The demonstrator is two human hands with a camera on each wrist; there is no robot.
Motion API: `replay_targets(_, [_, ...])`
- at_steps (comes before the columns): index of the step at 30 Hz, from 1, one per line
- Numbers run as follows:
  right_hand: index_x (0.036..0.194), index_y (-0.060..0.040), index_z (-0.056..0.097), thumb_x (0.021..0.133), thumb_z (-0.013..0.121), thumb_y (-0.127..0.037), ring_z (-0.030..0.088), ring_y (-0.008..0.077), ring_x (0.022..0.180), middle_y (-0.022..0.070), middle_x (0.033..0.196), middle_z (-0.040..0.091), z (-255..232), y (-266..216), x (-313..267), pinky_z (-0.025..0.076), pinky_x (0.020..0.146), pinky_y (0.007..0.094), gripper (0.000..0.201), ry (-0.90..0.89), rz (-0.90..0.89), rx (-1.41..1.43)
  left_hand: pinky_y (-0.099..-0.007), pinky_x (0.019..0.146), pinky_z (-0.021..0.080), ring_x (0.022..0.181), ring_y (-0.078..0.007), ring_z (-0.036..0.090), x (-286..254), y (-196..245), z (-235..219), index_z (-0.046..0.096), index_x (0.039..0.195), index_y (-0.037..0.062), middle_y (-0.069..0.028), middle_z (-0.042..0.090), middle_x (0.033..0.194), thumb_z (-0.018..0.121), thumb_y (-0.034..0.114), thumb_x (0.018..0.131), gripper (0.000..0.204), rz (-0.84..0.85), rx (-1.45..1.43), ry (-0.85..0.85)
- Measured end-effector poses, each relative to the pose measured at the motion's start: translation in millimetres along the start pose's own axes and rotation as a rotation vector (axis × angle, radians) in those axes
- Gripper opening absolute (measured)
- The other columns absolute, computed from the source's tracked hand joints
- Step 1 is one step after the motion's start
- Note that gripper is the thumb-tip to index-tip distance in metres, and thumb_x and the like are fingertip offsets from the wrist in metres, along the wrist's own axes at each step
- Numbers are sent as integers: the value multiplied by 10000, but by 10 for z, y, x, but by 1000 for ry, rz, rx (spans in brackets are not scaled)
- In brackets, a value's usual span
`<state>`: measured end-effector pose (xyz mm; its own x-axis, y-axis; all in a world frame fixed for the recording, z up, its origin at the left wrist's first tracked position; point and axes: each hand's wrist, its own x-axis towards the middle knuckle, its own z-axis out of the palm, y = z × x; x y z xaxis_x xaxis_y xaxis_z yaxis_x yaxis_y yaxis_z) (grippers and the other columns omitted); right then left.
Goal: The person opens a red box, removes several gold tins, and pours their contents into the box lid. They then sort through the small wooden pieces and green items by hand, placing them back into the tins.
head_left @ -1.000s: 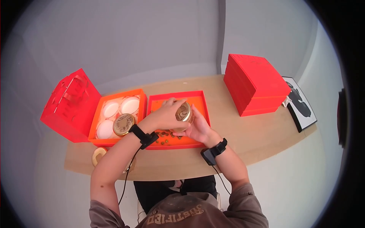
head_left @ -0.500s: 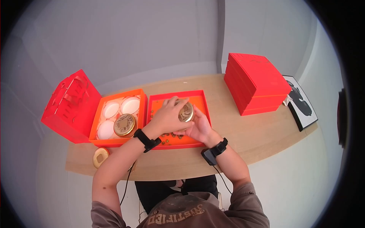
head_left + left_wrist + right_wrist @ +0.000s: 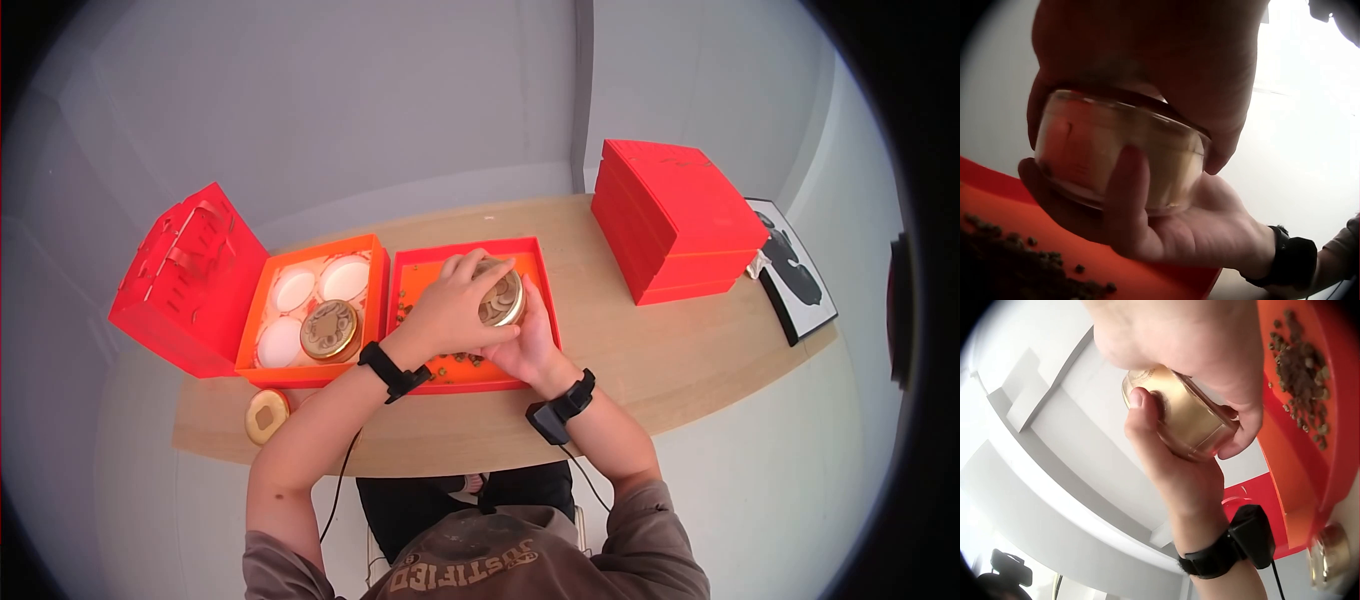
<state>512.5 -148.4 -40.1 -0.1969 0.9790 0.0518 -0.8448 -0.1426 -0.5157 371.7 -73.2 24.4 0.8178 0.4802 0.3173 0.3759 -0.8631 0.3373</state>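
A round, clear-walled jar (image 3: 1075,147) with a patterned gold lid (image 3: 505,298) is held tilted above a shallow red tray (image 3: 545,275) with an orange floor. My left hand (image 3: 450,310) grips it around the lid, thumb on the near edge and fingers over the far side. My right hand (image 3: 530,345) holds the jar from below and the right, its thumb pressed against the wall in the left wrist view. Small greenish-brown pieces and dark crumbs (image 3: 1304,369) lie scattered on the tray floor. In the head view, my left hand hides part of the jar.
Left of the tray is an open orange box (image 3: 381,275) with white round hollows; a gold-lidded jar (image 3: 330,328) sits in its near right corner. A red box lid (image 3: 190,280) stands beside it. A round gold piece (image 3: 267,416), stacked red boxes (image 3: 680,225) and a framed picture (image 3: 795,270) are around.
Both hands have shifted slightly right and carried the jar with them, turning it a little. The boxes and tray stay where they were.
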Motion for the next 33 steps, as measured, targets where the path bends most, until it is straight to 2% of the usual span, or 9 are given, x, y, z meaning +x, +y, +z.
replay_targets(4, [1542, -253, 402, 1024, 245, -710, 511, 284, 1363, 62, 1527, 490, -11, -3, -15, 458, 1054, 545, 708, 32, -7, 28, -496, 1073, 469, 1354, -392, 440, 23, 71, 46, 506, 1506, 125, -243, 438, 1486, 808, 490, 729, 910, -16, 53, 22])
replay_targets(6, [1533, -214, 425, 1042, 288, -655, 481, 294, 1401, 74, 1534, 490, -12, -14, -26, 426, 1108, 540, 674, 38, -26, 74, -503, 1055, 484, 1339, -395, 452, 26, 90, 77, 524, 1493, 129, -245, 446, 1478, 810, 478, 718, 897, -8, 79, 60])
replay_targets(12, [1526, -192, 435, 1056, 304, -621, 482, 289, 1402, 77, 1529, 500, -27, 0, -25, 408, 1131, 520, 649, 38, -50, 75, -516, 1050, 487, 1316, -414, 466, 7, 134, 110, 541, 1480, 147, -256, 458, 1470, 813, 459, 708, 876, -36, 105, 110])
replay_targets(22, [1529, -186, 433, 1057, 298, -621, 478, 289, 1407, 77, 1536, 495, 19, 57, -36, 404, 1137, 515, 656, 67, -94, 60, -538, 1073, 463, 1353, -425, 434, -21, 141, 91, 523, 1494, 145, -264, 430, 1491, 814, 455, 719, 884, -48, 89, 74])
replay_targets(25, [1531, -184, 430, 1058, 287, -619, 492, 280, 1396, 74, 1529, 504, 32, 54, -44, 416, 1129, 505, 658, 70, -62, 69, -552, 1096, 437, 1377, -436, 405, -39, 91, 64, 494, 1509, 128, -264, 403, 1508, 815, 464, 729, 907, 33, 145, 80])
replay_targets(31, [1527, -191, 436, 1061, 264, -610, 519, 262, 1372, 70, 1513, 520, -21, 13, -18, 441, 1107, 489, 650, 92, -108, -27, -564, 1117, 412, 1394, -460, 379, -5, -10, 4, 473, 1513, 111, -268, 369, 1522, 814, 481, 744, 919, 188, 128, 36])
replay_targets(33, [1506, -191, 457, 1056, 267, -627, 555, 242, 1329, 58, 1460, 564, -40, 8, -8, 484, 1065, 459, 655, 67, -96, -59, -566, 1119, 410, 1389, -465, 382, -4, -30, -6, 465, 1517, 109, -267, 361, 1526, 809, 468, 750, 914, 216, 137, 30])
